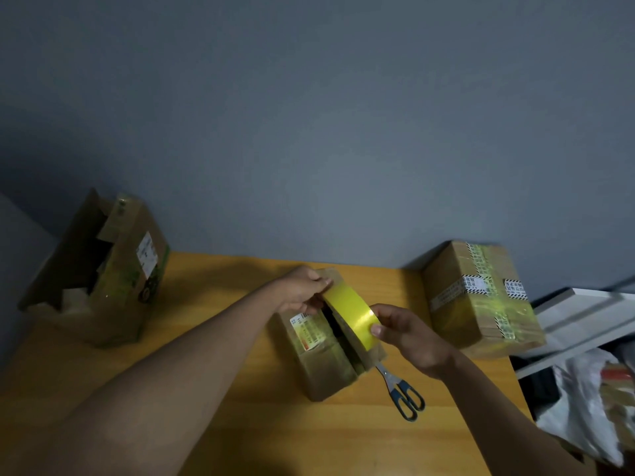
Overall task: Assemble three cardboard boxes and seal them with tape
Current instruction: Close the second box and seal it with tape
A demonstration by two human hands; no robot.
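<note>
A roll of yellow adhesive tape [350, 316] is held above a small brown cardboard box [324, 355] that stands near the middle of a yellow-orange wooden table [220, 314]. The far end of the roll is gripped by the left hand [304, 290], whose fingers are curled round it and over the box's far end. The near side of the roll is pinched by the right hand [409, 334] between thumb and curled fingers. The small box's top flaps are seen to be parted, with a dark gap running along its length beneath the tape; a printed label is stuck to its left flap.

A pair of scissors with dark blue-grey handles [400, 393] is laid on the table just beside the box's near right corner, its blades pointing towards the box and partly hidden behind it.

At the table's far left corner a larger open cardboard box [103, 269] is placed, its flaps raised and a white label fixed to its side. At the far right corner a closed cardboard box wrapped in glossy yellowish tape [481, 297] is set, marked with black-and-white printed strips. Beyond the right edge of the table a white shelf [584, 314] and a white plastic bag [584, 407] are visible. A plain grey-blue wall [309, 115] is seen behind the table.
</note>
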